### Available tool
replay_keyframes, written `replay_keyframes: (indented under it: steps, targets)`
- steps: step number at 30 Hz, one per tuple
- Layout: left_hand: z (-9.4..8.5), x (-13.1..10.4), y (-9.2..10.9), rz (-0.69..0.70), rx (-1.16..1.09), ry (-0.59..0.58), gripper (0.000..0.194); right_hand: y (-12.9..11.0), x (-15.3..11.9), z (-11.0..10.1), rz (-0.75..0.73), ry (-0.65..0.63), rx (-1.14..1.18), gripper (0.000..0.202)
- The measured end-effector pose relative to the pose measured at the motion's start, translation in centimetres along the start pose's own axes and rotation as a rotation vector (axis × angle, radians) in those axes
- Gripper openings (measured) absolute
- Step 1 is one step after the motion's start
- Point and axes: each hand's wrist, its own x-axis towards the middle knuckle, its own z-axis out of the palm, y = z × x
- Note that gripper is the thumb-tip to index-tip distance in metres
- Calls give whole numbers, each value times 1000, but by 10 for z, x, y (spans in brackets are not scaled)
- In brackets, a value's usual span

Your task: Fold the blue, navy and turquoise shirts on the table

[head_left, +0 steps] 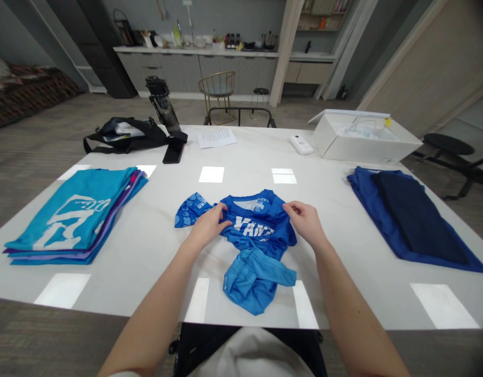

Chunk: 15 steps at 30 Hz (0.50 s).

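Head view, looking down on a white surface [158, 220]. In the center of the frame lies a blue shirt [281, 230], neckline toward the top and white capital letters across its chest. Its patterned sleeve [191, 210] reaches out to the left; its lower part is rumpled, and lighter blue cloth [249, 288] lies bunched against it, lower center.

The left hand [205, 226] is at the shoulder on the picture's left, thumb and forefinger slightly parted over the fabric; whether that grip has cloth in it, I cannot tell. The right hand [307, 222] has its grip closed, finger and thumb, on the opposite shoulder. With a hand at each shoulder, the upper part seems to be kept spread and level, lettering upward.

At left, a stack of folded teal and purple garments [74, 209] sits squared up; at right, a navy piece [420, 214] rests on blue cloth [367, 207]. Placed to either side, they seem to leave the middle for the shirt. Farther back are a black bag [147, 138], bottle [168, 114], phone [173, 153] and printed paper [217, 138], upper left to upper center, and a small white device [301, 144] and white box [351, 147], upper right.
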Motion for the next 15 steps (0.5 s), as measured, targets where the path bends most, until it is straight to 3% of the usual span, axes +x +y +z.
replay_keyframes:
  steps: [3,9,12,15]
  targets:
    - [-1,0,-1,-30,3,9,43,13,3,-35,115,127,-139,36]
    - [-4,-2,2,-31,-4,34,48,64,-27,-106,331,42,-403,32]
    - [-4,-4,3,-74,-43,89,37,92,-50,-122,478,-29,-573,28]
    - [-6,-6,4,-121,19,98,34,101,-67,-126,637,-57,-708,21]
